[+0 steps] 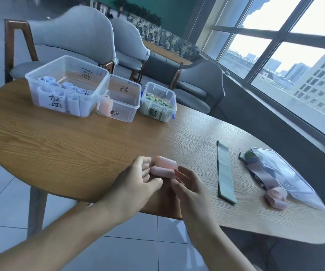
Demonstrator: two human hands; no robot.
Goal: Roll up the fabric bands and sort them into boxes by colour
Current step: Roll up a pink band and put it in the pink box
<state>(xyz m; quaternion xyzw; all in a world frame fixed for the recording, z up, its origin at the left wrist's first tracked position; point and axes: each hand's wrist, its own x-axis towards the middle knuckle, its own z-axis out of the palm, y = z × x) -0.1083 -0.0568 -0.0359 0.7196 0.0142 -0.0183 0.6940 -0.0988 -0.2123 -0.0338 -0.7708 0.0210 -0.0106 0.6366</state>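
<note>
Pink band [164, 168] is partly rolled up, sitting on the wooden table [69, 145] right at the near edge between both hands. Left hand [138, 179] has curled fingers touching the roll's left end; right hand [187, 182] has loosely bent fingers at its right end. Off to the right, a flat green band [226, 171] and a messy pile of bands [265, 173] on a clear bag. Further back: blue box [66, 85], pink box [118, 98], green box [157, 102].
</note>
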